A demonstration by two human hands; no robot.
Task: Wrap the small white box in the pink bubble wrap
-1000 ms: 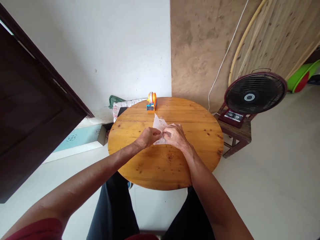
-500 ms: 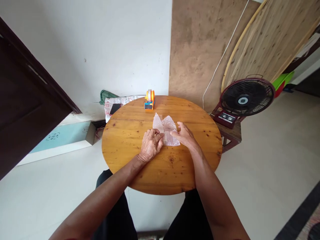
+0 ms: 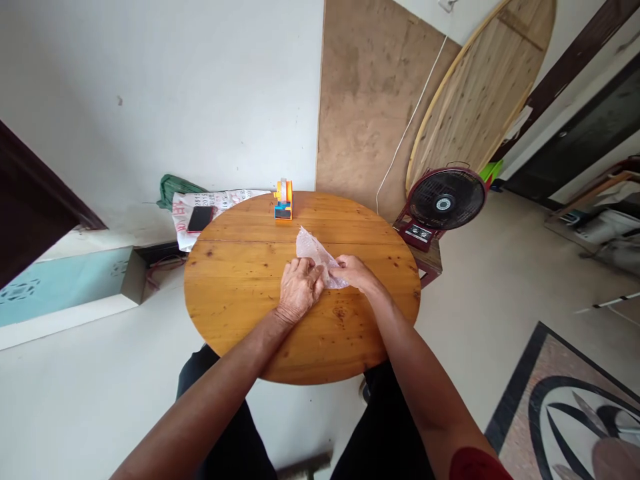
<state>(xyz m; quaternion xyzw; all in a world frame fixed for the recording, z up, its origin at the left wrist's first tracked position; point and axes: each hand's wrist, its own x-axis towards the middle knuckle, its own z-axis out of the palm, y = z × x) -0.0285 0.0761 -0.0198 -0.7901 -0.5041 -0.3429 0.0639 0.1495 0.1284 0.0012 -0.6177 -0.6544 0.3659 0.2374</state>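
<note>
A crumpled piece of clear bubble wrap [image 3: 311,248] lies on the round wooden table [image 3: 240,293], with one pointed corner standing out at the back. My left hand [image 3: 300,285] rests on its near left part, fingers curled and pressing it down. From the right, my right hand [image 3: 353,272] has its fingers closed on the wrap's right side, which is folded over toward the middle. Whether anything lies inside the wrap is hidden. Behind it, near the table's far edge, stands an orange and blue tape dispenser [image 3: 284,203] with a roll on it.
Beyond the table's left back edge, a dark phone [image 3: 200,219] lies on a white printed sack [image 3: 181,230]. A dark red fan [image 3: 443,203] stands on a wooden stool [image 3: 431,261] at the right. The wall [image 3: 225,100] rises close behind the table.
My right hand has moved left and closed on the bubble wrap, bringing its right flap over toward the middle. My left hand stays pressed on the wrap. The view has turned right.
</note>
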